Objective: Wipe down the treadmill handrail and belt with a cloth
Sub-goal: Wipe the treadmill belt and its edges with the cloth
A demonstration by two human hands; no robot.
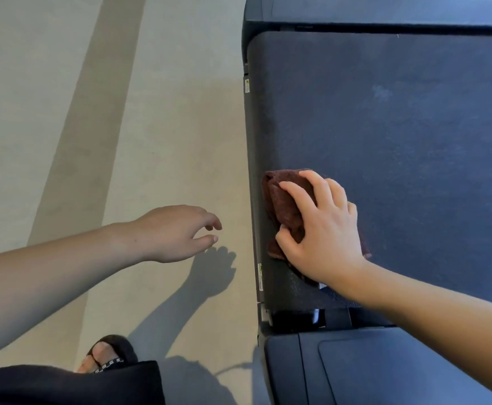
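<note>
The dark treadmill belt (399,135) fills the right side of the head view. A folded maroon cloth (282,200) lies on the belt's left edge, beside the side rail (253,171). My right hand (323,229) presses flat on the cloth, fingers spread over it and thumb hooked on its near edge. My left hand (174,232) hovers over the floor to the left of the treadmill, fingers loosely apart and holding nothing. No handrail is in view.
Beige floor (122,127) with a darker stripe runs along the treadmill's left. My sandalled foot (107,355) stands at the bottom left. The treadmill's dark end cover (370,369) lies near me, and another cover (385,10) lies at the far end.
</note>
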